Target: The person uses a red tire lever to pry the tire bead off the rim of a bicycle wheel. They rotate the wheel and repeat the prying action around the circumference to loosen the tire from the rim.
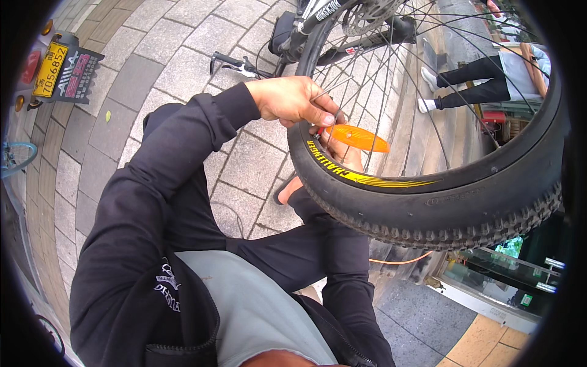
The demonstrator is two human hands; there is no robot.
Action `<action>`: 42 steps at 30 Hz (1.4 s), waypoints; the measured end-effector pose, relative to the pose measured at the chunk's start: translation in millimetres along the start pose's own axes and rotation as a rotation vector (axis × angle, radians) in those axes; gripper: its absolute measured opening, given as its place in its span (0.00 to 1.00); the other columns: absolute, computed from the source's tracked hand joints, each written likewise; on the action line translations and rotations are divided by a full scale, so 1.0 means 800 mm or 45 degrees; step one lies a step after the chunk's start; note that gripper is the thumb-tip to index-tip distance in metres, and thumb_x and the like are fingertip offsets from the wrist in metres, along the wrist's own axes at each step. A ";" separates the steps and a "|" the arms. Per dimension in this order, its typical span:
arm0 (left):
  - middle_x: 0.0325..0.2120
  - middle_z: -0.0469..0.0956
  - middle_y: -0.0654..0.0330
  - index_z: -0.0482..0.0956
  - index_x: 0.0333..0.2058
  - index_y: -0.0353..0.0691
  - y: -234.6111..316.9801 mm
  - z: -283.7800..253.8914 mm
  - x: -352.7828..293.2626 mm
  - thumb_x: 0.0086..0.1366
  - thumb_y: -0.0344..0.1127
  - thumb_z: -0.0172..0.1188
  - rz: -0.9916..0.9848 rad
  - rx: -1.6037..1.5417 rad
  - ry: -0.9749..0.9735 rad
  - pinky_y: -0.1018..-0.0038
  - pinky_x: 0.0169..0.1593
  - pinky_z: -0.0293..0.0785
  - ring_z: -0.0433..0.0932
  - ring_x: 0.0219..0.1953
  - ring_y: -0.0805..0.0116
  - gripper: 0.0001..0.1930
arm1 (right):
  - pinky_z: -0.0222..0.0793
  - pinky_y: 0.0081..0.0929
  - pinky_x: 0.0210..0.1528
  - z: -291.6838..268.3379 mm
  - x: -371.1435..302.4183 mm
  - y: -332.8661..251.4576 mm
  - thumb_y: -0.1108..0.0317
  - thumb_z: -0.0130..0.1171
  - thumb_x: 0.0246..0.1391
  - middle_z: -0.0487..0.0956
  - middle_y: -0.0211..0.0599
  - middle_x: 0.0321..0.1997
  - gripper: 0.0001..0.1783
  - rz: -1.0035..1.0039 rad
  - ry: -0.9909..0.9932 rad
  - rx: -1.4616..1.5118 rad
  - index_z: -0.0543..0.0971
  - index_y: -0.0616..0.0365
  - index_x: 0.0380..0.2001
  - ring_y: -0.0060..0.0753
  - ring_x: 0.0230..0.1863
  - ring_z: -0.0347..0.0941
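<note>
A bicycle wheel (pixel 367 211) with a knobby black tyre and yellow markings on its rim fills the right side. An orange reflector (pixel 365 139) sits among its spokes. My left hand (pixel 292 101) reaches over the rim, thumb and fingers closed in a pinch by the spokes at the reflector's near end. What it pinches is too small to name. Through the spokes shows my right hand (pixel 343 154), partly covered by reflector and rim, its fingers curled at the rim's inner side. A small red piece (pixel 320 131) shows between the two hands.
A brake lever (pixel 235 64) on the handlebar lies low near the paving, below the fork (pixel 306 27). Another person in dark trousers (pixel 477 79) is beyond the wheel. A vehicle's yellow plate (pixel 51 69) is at far left. A glass case (pixel 507 275) stands lower right.
</note>
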State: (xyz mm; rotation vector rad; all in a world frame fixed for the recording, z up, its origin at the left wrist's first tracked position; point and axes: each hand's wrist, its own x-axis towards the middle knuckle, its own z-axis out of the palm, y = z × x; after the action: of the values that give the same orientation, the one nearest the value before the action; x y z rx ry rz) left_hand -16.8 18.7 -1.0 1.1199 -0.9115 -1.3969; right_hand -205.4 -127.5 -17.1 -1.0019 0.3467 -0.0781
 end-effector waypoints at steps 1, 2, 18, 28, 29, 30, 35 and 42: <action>0.28 0.80 0.72 0.84 0.61 0.44 0.000 0.001 0.000 0.74 0.45 0.68 0.002 -0.010 -0.006 0.84 0.20 0.55 0.58 0.18 0.86 0.21 | 0.83 0.28 0.55 0.003 -0.001 -0.001 0.73 0.65 0.66 0.82 0.41 0.48 0.31 0.000 0.002 0.003 0.67 0.58 0.69 0.32 0.50 0.83; 0.28 0.79 0.73 0.84 0.61 0.44 0.000 0.000 0.000 0.73 0.45 0.68 -0.005 -0.011 -0.011 0.84 0.20 0.55 0.58 0.18 0.86 0.21 | 0.83 0.28 0.55 0.006 -0.003 -0.003 0.73 0.64 0.66 0.82 0.41 0.48 0.31 -0.001 0.005 0.005 0.67 0.57 0.69 0.32 0.50 0.83; 0.29 0.83 0.72 0.88 0.53 0.41 0.012 0.011 0.003 0.74 0.41 0.67 -0.084 0.090 0.212 0.82 0.20 0.55 0.60 0.18 0.86 0.15 | 0.83 0.24 0.46 0.018 -0.004 -0.002 0.71 0.65 0.66 0.83 0.42 0.45 0.25 -0.009 0.125 -0.032 0.71 0.60 0.63 0.27 0.41 0.84; 0.38 0.89 0.62 0.87 0.52 0.32 -0.010 0.001 0.014 0.75 0.36 0.66 0.181 0.225 0.220 0.74 0.48 0.79 0.81 0.39 0.76 0.15 | 0.79 0.19 0.36 0.052 -0.011 -0.006 0.66 0.64 0.69 0.84 0.37 0.43 0.17 -0.001 0.278 -0.080 0.75 0.61 0.56 0.22 0.34 0.82; 0.37 0.88 0.62 0.87 0.52 0.32 -0.009 -0.001 0.013 0.75 0.36 0.65 0.171 0.233 0.204 0.74 0.48 0.79 0.81 0.38 0.76 0.15 | 0.79 0.19 0.36 0.053 -0.010 -0.003 0.66 0.64 0.69 0.84 0.37 0.43 0.17 -0.016 0.282 -0.086 0.75 0.61 0.55 0.22 0.33 0.82; 0.37 0.88 0.62 0.86 0.53 0.32 -0.007 -0.002 0.012 0.75 0.36 0.65 0.164 0.267 0.180 0.74 0.49 0.79 0.81 0.39 0.76 0.15 | 0.79 0.19 0.36 0.053 -0.010 -0.002 0.66 0.63 0.69 0.84 0.37 0.43 0.16 -0.031 0.285 -0.092 0.76 0.62 0.55 0.22 0.33 0.82; 0.36 0.88 0.61 0.85 0.55 0.33 0.006 -0.002 0.006 0.77 0.37 0.62 0.152 0.498 0.118 0.73 0.52 0.78 0.82 0.39 0.74 0.16 | 0.80 0.20 0.35 0.049 -0.013 -0.004 0.66 0.62 0.71 0.84 0.38 0.43 0.14 -0.030 0.279 -0.081 0.76 0.62 0.53 0.23 0.33 0.83; 0.35 0.88 0.58 0.86 0.54 0.34 0.002 -0.006 0.008 0.74 0.39 0.65 0.152 0.446 0.143 0.74 0.50 0.78 0.84 0.39 0.74 0.17 | 0.81 0.23 0.35 0.060 -0.023 -0.015 0.65 0.60 0.73 0.84 0.40 0.42 0.12 0.107 0.190 0.026 0.76 0.63 0.51 0.24 0.33 0.83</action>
State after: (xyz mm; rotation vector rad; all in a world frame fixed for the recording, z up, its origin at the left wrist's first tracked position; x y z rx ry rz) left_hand -11.6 12.7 -1.2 1.3664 -1.1502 -1.0904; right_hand -206.1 -90.8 20.9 -0.9624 0.5231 -0.0805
